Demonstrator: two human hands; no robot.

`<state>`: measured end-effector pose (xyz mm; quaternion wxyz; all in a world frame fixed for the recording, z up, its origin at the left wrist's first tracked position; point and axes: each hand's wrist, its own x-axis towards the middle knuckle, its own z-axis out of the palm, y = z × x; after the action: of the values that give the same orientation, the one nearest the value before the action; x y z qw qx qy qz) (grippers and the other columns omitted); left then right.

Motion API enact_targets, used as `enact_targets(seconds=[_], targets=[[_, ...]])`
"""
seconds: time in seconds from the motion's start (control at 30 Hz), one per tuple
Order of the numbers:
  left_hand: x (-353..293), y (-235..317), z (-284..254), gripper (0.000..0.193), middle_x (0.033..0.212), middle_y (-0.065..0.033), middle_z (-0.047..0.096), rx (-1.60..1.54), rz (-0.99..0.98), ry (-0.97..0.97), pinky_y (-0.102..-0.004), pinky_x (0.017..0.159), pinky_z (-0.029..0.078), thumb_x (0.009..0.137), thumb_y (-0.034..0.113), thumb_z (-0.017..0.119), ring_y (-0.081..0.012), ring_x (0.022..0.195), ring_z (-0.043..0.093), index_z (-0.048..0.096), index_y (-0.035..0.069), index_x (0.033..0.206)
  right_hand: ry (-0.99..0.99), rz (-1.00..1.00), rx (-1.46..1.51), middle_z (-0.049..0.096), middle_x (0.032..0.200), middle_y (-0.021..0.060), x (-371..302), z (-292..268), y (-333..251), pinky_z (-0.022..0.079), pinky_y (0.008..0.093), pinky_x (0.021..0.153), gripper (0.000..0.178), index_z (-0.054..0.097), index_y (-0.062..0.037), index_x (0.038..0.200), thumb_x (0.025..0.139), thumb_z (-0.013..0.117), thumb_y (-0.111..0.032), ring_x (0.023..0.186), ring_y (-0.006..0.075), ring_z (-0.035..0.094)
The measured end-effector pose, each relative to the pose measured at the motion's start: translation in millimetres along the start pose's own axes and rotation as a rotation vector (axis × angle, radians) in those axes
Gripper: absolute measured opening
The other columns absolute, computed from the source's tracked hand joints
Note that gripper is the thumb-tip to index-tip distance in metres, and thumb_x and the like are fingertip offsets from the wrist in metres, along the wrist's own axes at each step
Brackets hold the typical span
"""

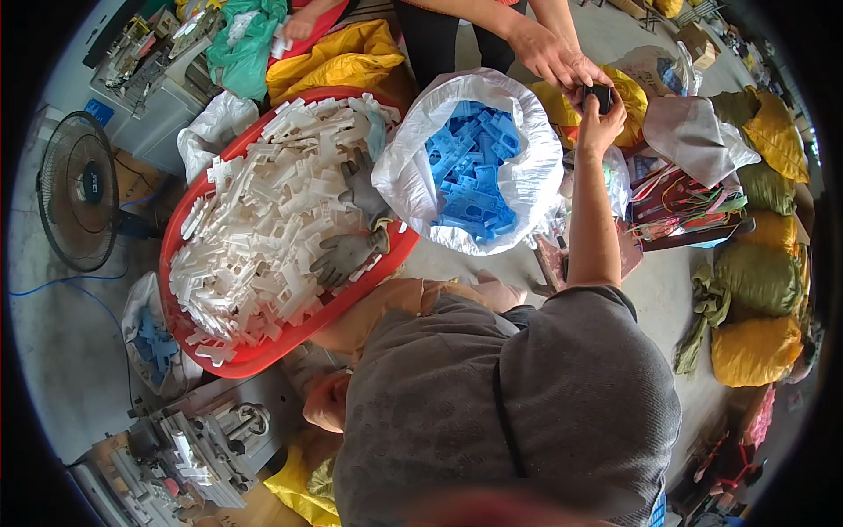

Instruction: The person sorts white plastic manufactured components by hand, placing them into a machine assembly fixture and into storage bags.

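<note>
My right arm reaches forward, and my right hand (601, 128) is closed around a small black device (599, 95). Another person's hands (553, 60) come from the far side and touch the device too. My left hand (326, 401) rests low beside my body, near the red tub; its fingers are not clearly visible. White plastic pieces (255, 228) fill the red tub (167, 263). Two grey work gloves (342, 257) lie on top of them. Right of the tub, a white plastic bag (536, 176) stands open, holding blue plastic pieces (474, 167).
A black fan (81, 189) stands at the left, its blue cable on the floor. A machine (202, 457) is at lower left, beside a bag of blue pieces (156, 342). Yellow and green sacks (757, 351) line the right side. Another person's hand (299, 26) shows at the top.
</note>
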<state>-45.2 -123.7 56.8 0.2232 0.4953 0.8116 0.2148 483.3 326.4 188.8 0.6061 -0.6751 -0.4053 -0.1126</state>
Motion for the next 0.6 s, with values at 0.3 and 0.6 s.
enact_targets(seconds=[0.3,0.6], targets=[[-3.1,15.1,-9.6,0.032,0.073,-0.0064,0.064,0.003,0.239,0.176,-0.0320,0.059,0.049,0.071,0.037,0.055,-0.0234,0.065,0.063,0.068,0.011,0.084,-0.025,0.182,-0.142,0.043,0.127,0.0153,1.2,-3.2,-24.4,0.036,0.0456,0.098,0.058,0.048,-0.0079,0.122,0.075,0.064,-0.038,0.117,0.0348,0.041],[6.9,25.7,-1.8,0.019,0.059,-0.0058,0.063,0.014,0.253,0.249,-0.0322,0.052,0.049,0.068,0.019,0.054,-0.0246,0.054,0.062,0.069,0.009,0.064,-0.111,-0.665,-0.245,0.050,0.122,0.0098,-40.0,-38.5,-84.4,0.029,0.0419,0.100,0.046,0.054,-0.0086,0.116,0.072,0.065,-0.015,0.117,0.0296,0.042]])
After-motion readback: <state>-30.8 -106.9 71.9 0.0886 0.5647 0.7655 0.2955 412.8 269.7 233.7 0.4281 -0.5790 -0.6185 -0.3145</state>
